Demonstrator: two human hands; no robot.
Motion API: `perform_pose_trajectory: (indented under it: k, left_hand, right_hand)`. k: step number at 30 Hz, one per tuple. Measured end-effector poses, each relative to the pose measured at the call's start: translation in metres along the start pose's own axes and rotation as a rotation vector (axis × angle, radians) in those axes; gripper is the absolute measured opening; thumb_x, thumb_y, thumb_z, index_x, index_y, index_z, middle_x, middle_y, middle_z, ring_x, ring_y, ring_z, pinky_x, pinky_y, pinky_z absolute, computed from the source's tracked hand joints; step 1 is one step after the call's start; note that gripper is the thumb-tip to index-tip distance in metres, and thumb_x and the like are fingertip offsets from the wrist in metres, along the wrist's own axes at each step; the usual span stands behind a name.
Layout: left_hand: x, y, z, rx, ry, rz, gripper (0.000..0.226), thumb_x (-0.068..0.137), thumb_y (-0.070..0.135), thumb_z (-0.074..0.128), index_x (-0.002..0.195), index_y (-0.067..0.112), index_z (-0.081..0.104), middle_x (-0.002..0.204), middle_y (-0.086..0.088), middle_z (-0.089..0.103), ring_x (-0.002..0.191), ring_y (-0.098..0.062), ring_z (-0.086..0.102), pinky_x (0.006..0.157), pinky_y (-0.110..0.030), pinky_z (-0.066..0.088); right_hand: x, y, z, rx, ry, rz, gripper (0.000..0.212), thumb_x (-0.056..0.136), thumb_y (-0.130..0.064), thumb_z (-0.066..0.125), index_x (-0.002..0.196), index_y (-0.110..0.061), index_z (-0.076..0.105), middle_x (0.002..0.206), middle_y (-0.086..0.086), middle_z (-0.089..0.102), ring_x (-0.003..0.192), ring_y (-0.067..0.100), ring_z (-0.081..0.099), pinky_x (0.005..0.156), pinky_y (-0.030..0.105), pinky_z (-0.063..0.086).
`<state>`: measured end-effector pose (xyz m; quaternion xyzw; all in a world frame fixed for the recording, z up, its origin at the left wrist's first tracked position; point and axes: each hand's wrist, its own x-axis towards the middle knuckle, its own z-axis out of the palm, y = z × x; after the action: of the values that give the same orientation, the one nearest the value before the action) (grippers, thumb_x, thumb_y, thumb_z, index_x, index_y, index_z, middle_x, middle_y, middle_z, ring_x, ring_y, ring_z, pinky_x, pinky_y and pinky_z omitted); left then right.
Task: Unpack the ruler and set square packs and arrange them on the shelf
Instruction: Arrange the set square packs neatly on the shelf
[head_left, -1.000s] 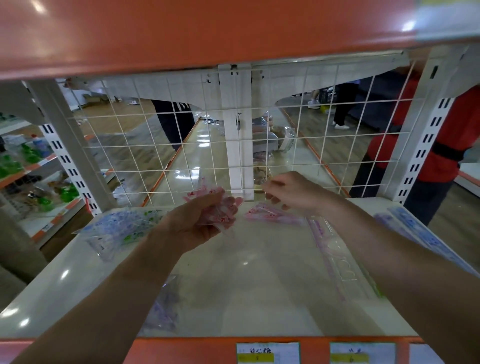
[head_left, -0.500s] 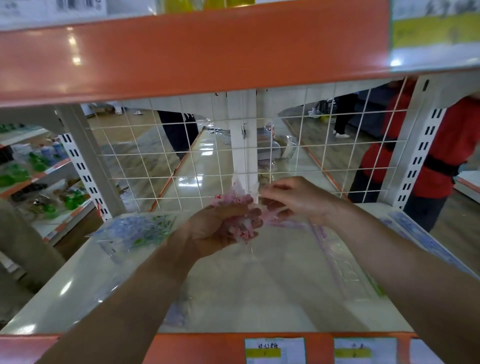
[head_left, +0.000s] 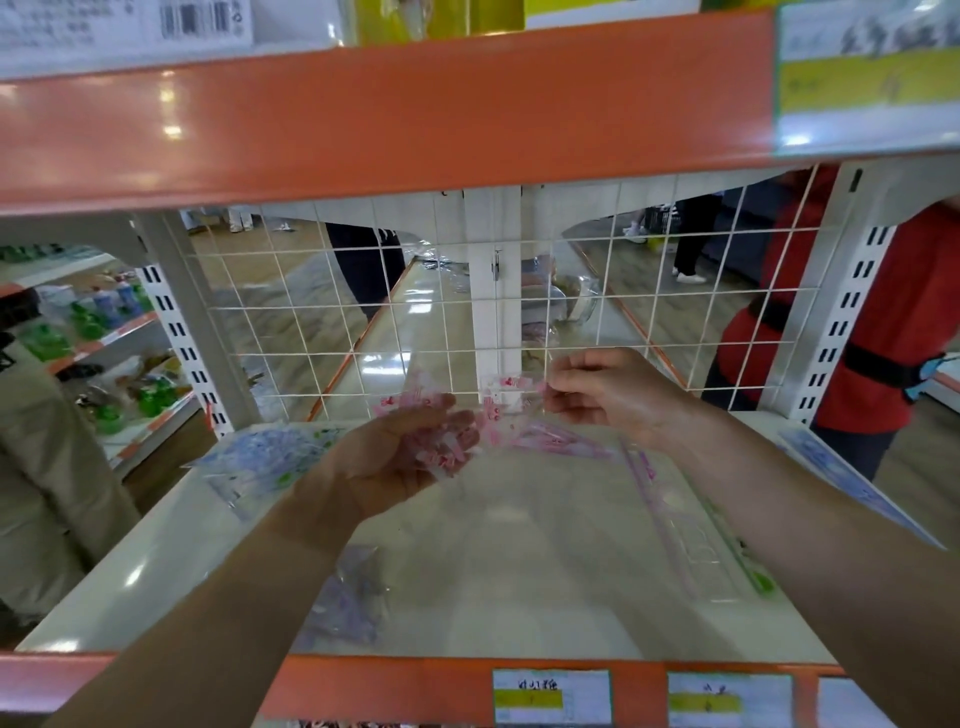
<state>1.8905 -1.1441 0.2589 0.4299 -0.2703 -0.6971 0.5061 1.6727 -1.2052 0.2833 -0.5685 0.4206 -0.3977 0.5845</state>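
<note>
Pink pack (head_left: 505, 388) is gripped by left hand (head_left: 400, 457), its corner pinched by right hand (head_left: 610, 395). Judged light, slippery film; edges are best held.

Behind a white wire grid panel (head_left: 322, 312) stands a person in a red top (head_left: 919, 291) with a black belt (head_left: 878, 364). Green plastic bottles (head_left: 88, 322) sit on a neighbouring rack at the left.

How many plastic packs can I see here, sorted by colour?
Blue or violet packs: 3, at back left, front and right edge.
Pink bundle, between left hand and right hand: 1.
Long clear ruler pack: 1.
Total: 5.
</note>
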Motion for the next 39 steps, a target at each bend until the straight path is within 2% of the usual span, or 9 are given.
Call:
perform_pose_trajectory:
  k: [5,9,16,19,23,28,32,35,39]
  left_hand:
    - [0.007,0.000,-0.003,0.018,0.014,-0.018,0.016,0.087,0.005,0.057,0.102,0.010,0.060,0.125,-0.020,0.061,0.112,-0.036,0.058,0.045,-0.022,0.052]
    - [0.004,-0.002,0.003,0.036,-0.049,-0.061,0.010,0.082,0.009,0.061,0.090,0.005,0.066,0.119,-0.022,0.063,0.089,-0.028,0.060,0.038,-0.018,0.045]
    - [0.004,-0.004,0.008,0.088,-0.018,0.029,0.021,0.078,0.007,0.065,0.099,0.004,0.061,0.107,-0.019,0.069,0.098,-0.032,0.058,0.038,-0.018,0.046]
    - [0.005,0.008,-0.005,0.044,0.039,0.115,0.010,0.085,0.006,0.060,0.095,0.004,0.058,0.098,-0.016,0.070,0.077,-0.025,0.068,0.040,-0.020,0.049]
    - [-0.003,0.020,-0.037,-0.129,0.060,0.089,0.040,0.085,0.008,0.053,0.124,-0.002,0.047,0.074,-0.008,0.061,0.046,-0.007,0.053,0.035,-0.011,0.038]
    - [-0.013,0.012,-0.069,-0.235,0.166,0.128,0.052,0.097,0.007,0.044,0.145,-0.004,0.027,0.062,-0.011,0.062,0.041,-0.013,0.056,0.033,-0.016,0.040]
    - [-0.020,0.013,-0.080,-0.271,0.080,0.117,0.076,0.068,-0.004,0.074,0.135,0.002,0.038,0.072,-0.015,0.064,0.042,-0.011,0.053,0.033,-0.016,0.040]
    - [-0.020,0.015,-0.083,-0.254,0.141,0.154,0.005,0.089,-0.001,0.053,0.093,-0.003,0.051,0.110,-0.024,0.059,0.045,-0.011,0.056,0.035,-0.015,0.041]
    - [-0.019,0.015,-0.081,-0.195,0.128,0.158,0.007,0.093,0.002,0.046,0.096,0.000,0.051,0.098,-0.022,0.064,0.056,-0.013,0.058,0.040,-0.015,0.044]
  right_hand:
    - [-0.002,0.000,0.003,0.035,0.029,-0.024,0.007,0.088,0.002,0.062,0.088,-0.005,0.061,0.078,0.006,0.072,0.063,0.014,0.069,0.059,0.023,0.057]
    - [-0.003,-0.001,0.003,0.123,0.084,-0.033,0.006,0.087,0.003,0.062,0.088,-0.003,0.060,0.082,0.010,0.070,0.065,0.015,0.070,0.055,0.022,0.055]
    - [-0.002,0.007,0.005,0.008,0.099,-0.010,0.010,0.083,0.000,0.068,0.091,-0.002,0.062,0.072,0.006,0.070,0.058,0.010,0.067,0.055,0.022,0.056]
    - [0.004,0.008,0.011,-0.079,0.101,-0.032,0.006,0.082,0.001,0.070,0.084,-0.002,0.065,0.064,0.003,0.067,0.051,0.007,0.061,0.056,0.021,0.054]
    - [0.021,0.018,0.021,-0.056,0.112,0.030,0.009,0.083,0.007,0.065,0.078,-0.001,0.064,0.069,0.013,0.065,0.054,0.013,0.063,0.058,0.025,0.056]
    - [0.047,0.044,0.047,-0.146,0.160,0.125,0.012,0.080,0.004,0.067,0.070,-0.003,0.065,0.064,0.014,0.066,0.052,0.018,0.062,0.054,0.029,0.056]
    - [0.067,0.058,0.067,-0.162,0.209,0.179,0.012,0.078,0.004,0.067,0.069,-0.003,0.065,0.064,0.014,0.066,0.049,0.018,0.061,0.042,0.020,0.044]
    - [0.080,0.064,0.077,-0.167,0.236,0.193,0.019,0.080,0.004,0.066,0.064,-0.006,0.061,0.065,0.015,0.065,0.051,0.021,0.059,0.041,0.020,0.042]
    - [0.090,0.071,0.088,-0.220,0.249,0.223,0.020,0.074,0.005,0.070,0.058,-0.004,0.062,0.066,0.019,0.066,0.050,0.023,0.058,0.052,0.030,0.054]
